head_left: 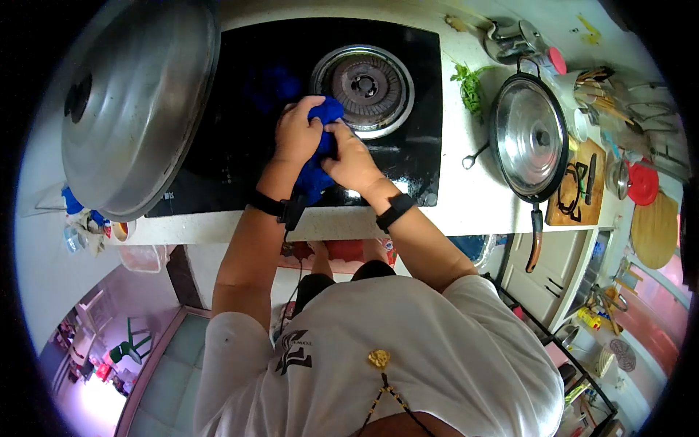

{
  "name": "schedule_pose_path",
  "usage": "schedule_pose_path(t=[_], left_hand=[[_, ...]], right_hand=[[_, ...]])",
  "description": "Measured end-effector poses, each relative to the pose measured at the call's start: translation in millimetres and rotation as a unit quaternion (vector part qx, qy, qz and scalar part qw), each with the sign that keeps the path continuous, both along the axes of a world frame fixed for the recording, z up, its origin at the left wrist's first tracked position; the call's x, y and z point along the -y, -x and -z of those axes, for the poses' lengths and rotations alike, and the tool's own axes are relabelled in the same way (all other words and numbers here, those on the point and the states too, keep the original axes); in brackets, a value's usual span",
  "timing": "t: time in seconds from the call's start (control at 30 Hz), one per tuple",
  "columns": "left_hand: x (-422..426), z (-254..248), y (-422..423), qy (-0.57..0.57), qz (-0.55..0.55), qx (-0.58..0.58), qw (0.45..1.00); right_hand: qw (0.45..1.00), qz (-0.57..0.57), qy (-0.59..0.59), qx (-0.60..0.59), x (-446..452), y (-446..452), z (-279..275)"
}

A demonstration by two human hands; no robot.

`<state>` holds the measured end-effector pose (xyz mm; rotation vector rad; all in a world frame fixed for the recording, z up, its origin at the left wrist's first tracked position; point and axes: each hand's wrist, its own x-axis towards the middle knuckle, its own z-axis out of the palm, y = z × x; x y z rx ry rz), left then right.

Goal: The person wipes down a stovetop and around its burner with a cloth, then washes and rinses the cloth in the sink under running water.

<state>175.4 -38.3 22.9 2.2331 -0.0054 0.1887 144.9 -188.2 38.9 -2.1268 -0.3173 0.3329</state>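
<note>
A bunched blue cloth (314, 177) lies on the black glass stovetop (247, 87), just left of the round metal burner (363, 86). My left hand (298, 131) is closed on the upper left part of the cloth. My right hand (353, 159) grips the same cloth from the right, its fingers near those of my left hand. Between and below the hands, parts of the cloth show. Wet, shiny patches mark the glass near the burner's lower edge.
At the left stands a large metal lid (138, 109). To the right are green leaves (472, 89), a spoon-like utensil (475, 156), a lidded pan (529, 138) with its handle past the counter edge, and a wooden board (577, 186). A kettle (513, 40) stands at the back right.
</note>
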Motion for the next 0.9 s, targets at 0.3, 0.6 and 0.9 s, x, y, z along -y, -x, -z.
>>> schedule_pose_path(t=[0.3,0.6,0.9], left_hand=[[-18,11,-53,-0.060,-0.021,-0.051,0.997],[-7,4,-19,-0.130,0.024,0.013,0.991],[42,-17,30,-0.159,0.036,-0.017,0.987]], right_hand=[[0.997,0.078,0.003,-0.022,-56,-50,5],[0.993,-0.016,0.111,0.032,-29,-24,-11],[0.960,-0.104,0.214,0.146,41,8,-18]])
